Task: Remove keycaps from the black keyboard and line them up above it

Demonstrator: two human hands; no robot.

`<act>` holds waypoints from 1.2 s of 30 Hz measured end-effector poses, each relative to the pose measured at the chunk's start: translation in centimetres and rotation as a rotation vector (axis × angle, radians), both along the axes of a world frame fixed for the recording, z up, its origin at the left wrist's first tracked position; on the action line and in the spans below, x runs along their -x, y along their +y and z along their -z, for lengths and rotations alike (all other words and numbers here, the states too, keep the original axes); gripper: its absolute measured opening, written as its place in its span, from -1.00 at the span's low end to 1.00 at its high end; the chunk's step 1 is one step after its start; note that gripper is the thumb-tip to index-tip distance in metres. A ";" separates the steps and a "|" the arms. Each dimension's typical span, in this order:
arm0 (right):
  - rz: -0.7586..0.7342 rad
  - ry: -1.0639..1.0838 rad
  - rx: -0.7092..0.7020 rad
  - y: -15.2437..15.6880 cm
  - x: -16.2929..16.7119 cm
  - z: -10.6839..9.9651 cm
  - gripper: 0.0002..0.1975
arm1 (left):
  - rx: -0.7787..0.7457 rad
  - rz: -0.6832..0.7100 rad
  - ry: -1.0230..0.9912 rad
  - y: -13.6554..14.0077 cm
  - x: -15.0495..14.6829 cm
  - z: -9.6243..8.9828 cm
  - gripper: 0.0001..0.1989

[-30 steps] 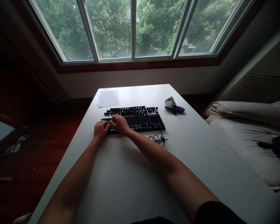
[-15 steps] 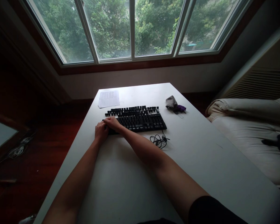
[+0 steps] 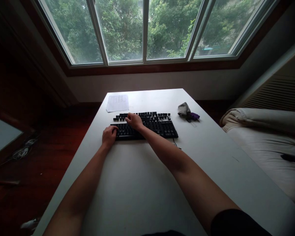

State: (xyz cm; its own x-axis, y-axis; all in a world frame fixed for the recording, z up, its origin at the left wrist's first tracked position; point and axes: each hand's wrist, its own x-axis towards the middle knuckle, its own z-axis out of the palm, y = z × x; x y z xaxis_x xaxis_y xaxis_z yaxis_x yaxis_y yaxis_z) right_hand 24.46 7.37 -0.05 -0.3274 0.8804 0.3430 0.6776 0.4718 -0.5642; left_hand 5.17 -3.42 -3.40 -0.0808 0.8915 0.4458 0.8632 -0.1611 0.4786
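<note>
A black keyboard (image 3: 159, 130) lies flat on the white table. Around its left end my left hand (image 3: 109, 135) is closed, with the thumb by the upper left corner. Behind the keyboard stand rows of loose black keycaps (image 3: 162, 115), set out on the tabletop. My right hand (image 3: 134, 121) is over the keyboard's back edge, its fingertips reaching the left part of those rows. Its fingers are bent together in a pinch; what lies between them, if anything, is too small to make out. The right forearm hides most of the keyboard's cable (image 3: 175, 143).
A printed paper sheet (image 3: 117, 103) lies at the table's back left. To the right of the keycaps are a grey cloth (image 3: 184, 109) and a purple bundle (image 3: 194, 116). The white table (image 3: 137, 183) faces a window; a pale sofa (image 3: 258, 144) stands on the right.
My right hand has left the keyboard's upper left corner and moved right and away to the loose keycaps. My left hand stays at the keyboard's left end. The view has shifted slightly.
</note>
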 end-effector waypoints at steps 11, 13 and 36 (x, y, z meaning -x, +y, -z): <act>-0.123 -0.547 -0.136 2.8 0.4 0.0 -0.74 | -0.035 -0.066 -0.047 0.2 0.6 0.4 -0.83; -0.154 -0.600 -0.128 3.5 0.7 -0.1 -0.73 | -0.033 -0.061 -0.047 0.2 0.6 0.4 -0.83; -0.584 -0.524 -0.078 -0.2 -1.9 -2.7 -0.77 | -0.011 -0.065 -0.034 0.1 0.6 0.3 -0.83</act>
State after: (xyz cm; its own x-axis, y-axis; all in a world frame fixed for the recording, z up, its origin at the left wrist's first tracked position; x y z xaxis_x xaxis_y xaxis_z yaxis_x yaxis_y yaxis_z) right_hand 26.34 7.15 2.68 -0.8657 0.4957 0.0698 0.4762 0.8585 -0.1902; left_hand 4.61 -3.35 -3.70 -0.1536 0.8788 0.4519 0.8555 -0.1106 0.5058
